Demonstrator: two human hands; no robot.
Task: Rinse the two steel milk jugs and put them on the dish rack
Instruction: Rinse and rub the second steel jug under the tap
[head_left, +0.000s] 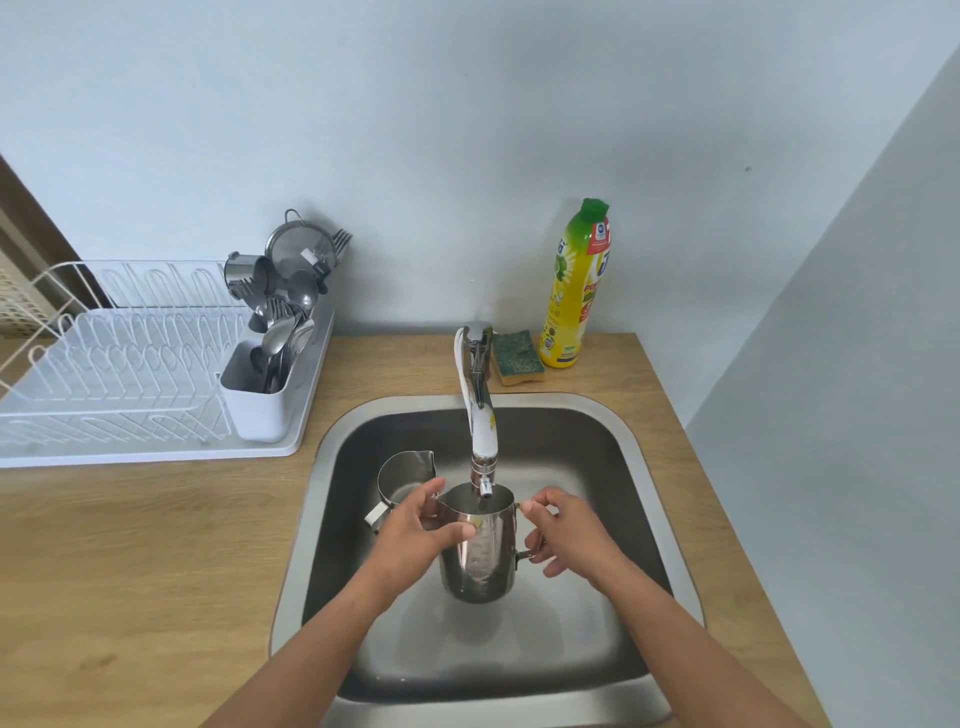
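Jugs: two, polished steel, spouted; held jug (478, 556), second jug (402, 478) standing in sink (639, 467).
Your left hand (415, 525): curled round held jug's wall.
Your right hand (561, 530): pinching its handle.

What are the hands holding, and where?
Both hold the shiny steel milk jug: left hand round its side, right hand at its handle.

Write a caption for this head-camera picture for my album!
Left hand and right hand hold a steel milk jug under the tap; the second jug sits in the sink.
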